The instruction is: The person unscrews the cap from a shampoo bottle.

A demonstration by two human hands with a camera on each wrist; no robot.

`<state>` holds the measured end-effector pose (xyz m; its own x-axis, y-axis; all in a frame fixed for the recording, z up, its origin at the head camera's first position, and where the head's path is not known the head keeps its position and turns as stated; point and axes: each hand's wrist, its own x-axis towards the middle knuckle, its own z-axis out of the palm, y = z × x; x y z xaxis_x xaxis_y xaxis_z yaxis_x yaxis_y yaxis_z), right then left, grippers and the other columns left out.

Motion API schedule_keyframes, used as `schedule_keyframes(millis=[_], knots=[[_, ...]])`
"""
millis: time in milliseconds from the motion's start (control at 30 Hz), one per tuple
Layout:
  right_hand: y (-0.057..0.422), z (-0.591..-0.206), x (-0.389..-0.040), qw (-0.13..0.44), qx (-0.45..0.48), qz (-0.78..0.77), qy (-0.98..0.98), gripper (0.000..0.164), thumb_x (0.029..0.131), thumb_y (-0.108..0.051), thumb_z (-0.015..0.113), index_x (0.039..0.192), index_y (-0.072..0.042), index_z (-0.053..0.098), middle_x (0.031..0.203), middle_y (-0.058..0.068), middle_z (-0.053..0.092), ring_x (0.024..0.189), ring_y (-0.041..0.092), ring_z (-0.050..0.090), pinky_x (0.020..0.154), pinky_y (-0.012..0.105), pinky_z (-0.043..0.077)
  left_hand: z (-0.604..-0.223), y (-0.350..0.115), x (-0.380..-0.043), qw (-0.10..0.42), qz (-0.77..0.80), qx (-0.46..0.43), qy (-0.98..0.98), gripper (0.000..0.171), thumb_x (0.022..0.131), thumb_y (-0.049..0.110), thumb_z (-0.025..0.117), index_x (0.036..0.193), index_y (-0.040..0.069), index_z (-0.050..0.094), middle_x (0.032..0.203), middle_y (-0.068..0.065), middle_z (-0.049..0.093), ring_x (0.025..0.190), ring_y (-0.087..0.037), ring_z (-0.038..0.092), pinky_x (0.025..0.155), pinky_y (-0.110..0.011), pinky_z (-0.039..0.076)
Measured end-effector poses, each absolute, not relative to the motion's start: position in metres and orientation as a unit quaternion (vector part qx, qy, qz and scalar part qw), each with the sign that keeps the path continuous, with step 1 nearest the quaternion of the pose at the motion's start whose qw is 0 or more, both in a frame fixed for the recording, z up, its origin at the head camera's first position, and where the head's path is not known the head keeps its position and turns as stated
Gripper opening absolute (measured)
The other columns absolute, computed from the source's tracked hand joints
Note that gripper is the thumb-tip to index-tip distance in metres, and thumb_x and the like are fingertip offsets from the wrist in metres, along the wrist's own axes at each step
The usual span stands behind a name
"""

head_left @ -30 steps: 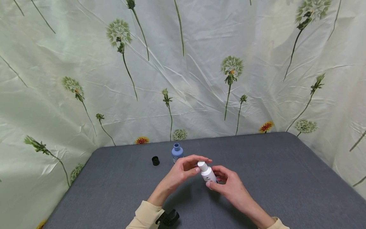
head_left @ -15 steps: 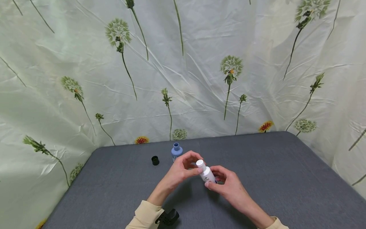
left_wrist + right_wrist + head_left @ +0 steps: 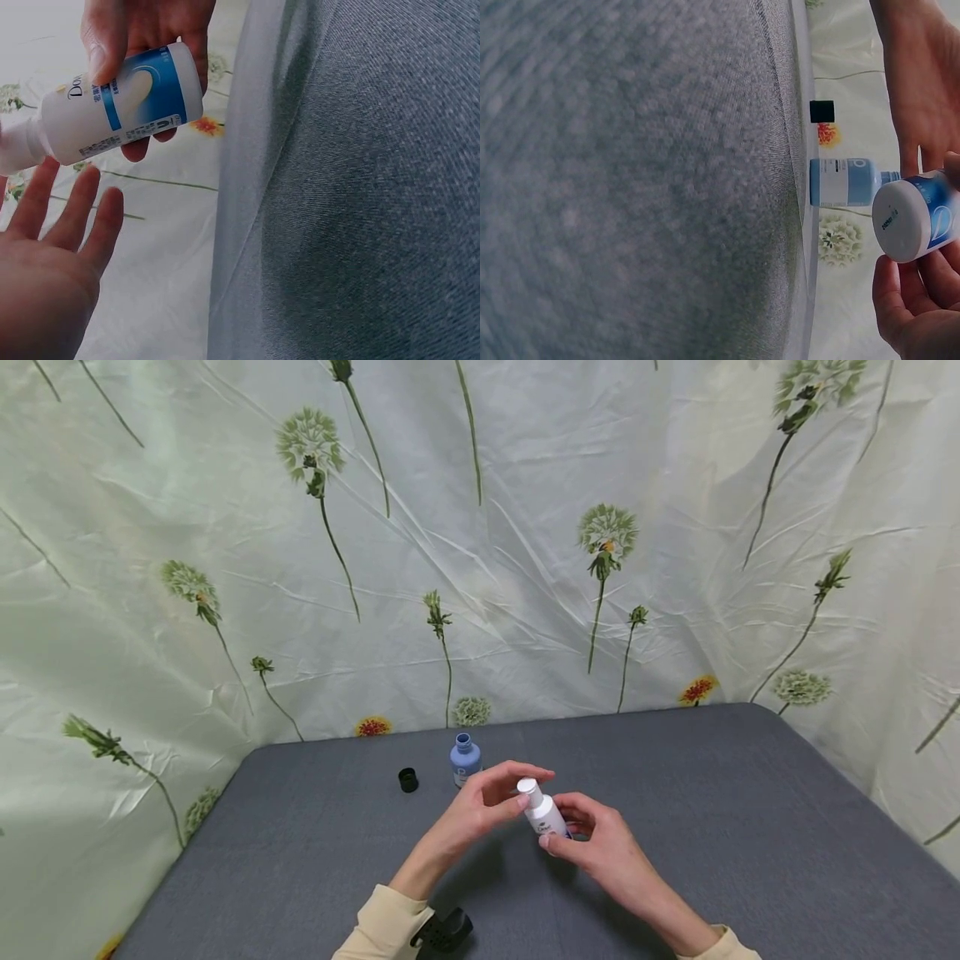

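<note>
A small white Dove bottle (image 3: 546, 818) with a blue label is held tilted above the table. My right hand (image 3: 606, 847) grips its lower body, thumb in front and fingers behind; the right wrist view shows its white base. My left hand (image 3: 476, 810) is at the white cap (image 3: 530, 791), its thumb against the near side and its index finger reaching past the far side. In the left wrist view the left hand's (image 3: 56, 262) other fingers are spread below the bottle's neck. The cap is on the bottle, partly cut off in that view.
Behind the left hand, an uncapped blue bottle (image 3: 466, 760) stands upright on the grey table (image 3: 315, 852). A black cap (image 3: 408, 780) lies to its left. A flower-patterned curtain (image 3: 525, 568) hangs along the table's back edge.
The left fingers drew in around the cap half a second ago and have since straightened past it again. The right hand keeps its grip on the bottle, nearly still.
</note>
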<state>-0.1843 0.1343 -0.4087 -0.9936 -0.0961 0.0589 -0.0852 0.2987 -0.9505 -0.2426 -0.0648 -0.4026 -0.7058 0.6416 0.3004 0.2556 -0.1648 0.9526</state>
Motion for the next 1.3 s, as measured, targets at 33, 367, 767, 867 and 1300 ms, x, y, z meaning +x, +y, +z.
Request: schedule_keyframes(millis=[33,367,767,867,1300], knots=[[0.1345,-0.4088,-0.1846,0.005,-0.055,-0.589,0.806,0.044,0.08,-0.022,0.083,0.119,-0.009,0.065,0.107,0.003,0.068,0.097,0.018,0.062,0.093,0.046,0.047,-0.4029,-0.0649,-0.2426,0.148,0.676,0.357,0.627,0.035,0.099,0.013,0.058,0.134,0.005,0.057,0.138,-0.012,0.056,0.128,-0.028,0.05,0.1,-0.042,0.043],[0.1338,-0.4093,-0.1855,-0.001,-0.047,-0.58,0.813,0.041,0.08,-0.019,0.083,0.116,-0.009,0.066,0.106,0.003,0.068,0.096,0.017,0.062,0.092,0.046,0.048,-0.3988,-0.0659,-0.2411,0.164,0.678,0.346,0.628,0.037,0.1,0.012,0.054,0.136,0.005,0.058,0.136,-0.009,0.058,0.132,-0.027,0.046,0.105,-0.042,0.037],[0.1347,-0.4098,-0.1845,0.003,-0.056,-0.59,0.805,0.042,0.081,-0.02,0.083,0.117,-0.009,0.066,0.105,0.003,0.068,0.097,0.017,0.062,0.091,0.043,0.048,-0.4013,-0.0677,-0.2431,0.15,0.688,0.304,0.642,0.029,0.095,0.008,0.066,0.123,0.004,0.062,0.12,-0.014,0.066,0.109,-0.031,0.063,0.09,-0.041,0.05],[0.1346,-0.4103,-0.1852,0.006,-0.061,-0.592,0.804,0.041,0.081,-0.02,0.083,0.117,-0.009,0.066,0.105,0.003,0.068,0.097,0.017,0.062,0.091,0.042,0.047,-0.4027,-0.0675,-0.2443,0.134,0.679,0.297,0.658,0.027,0.092,0.008,0.07,0.117,0.003,0.063,0.115,-0.012,0.068,0.102,-0.03,0.063,0.086,-0.042,0.051],[0.1335,-0.4099,-0.1847,0.004,-0.06,-0.589,0.806,0.041,0.08,-0.02,0.083,0.116,-0.01,0.066,0.105,0.003,0.069,0.097,0.017,0.062,0.091,0.042,0.047,-0.4025,-0.066,-0.2449,0.103,0.663,0.277,0.688,0.027,0.087,0.01,0.075,0.112,0.004,0.064,0.108,-0.009,0.069,0.092,-0.024,0.062,0.079,-0.037,0.052]])
